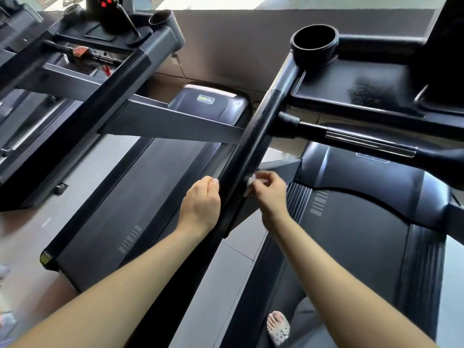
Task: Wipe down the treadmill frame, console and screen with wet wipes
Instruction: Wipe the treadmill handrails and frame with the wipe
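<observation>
A black handrail of the treadmill frame runs diagonally from the console tray down to the lower left. My right hand pinches a small white wet wipe against the rail's right side. On the rail's left side, my left hand is curled against the rail, thumb on its edge; whether its fingers wrap under the rail is hidden. The console's cup holder stands at the rail's top end. The screen is mostly outside the view at the upper right.
A cross handle with a metal sensor strip juts from the rail to the right. The treadmill belt lies below, with my sandalled foot on it. A second treadmill stands to the left, with tiled floor between them.
</observation>
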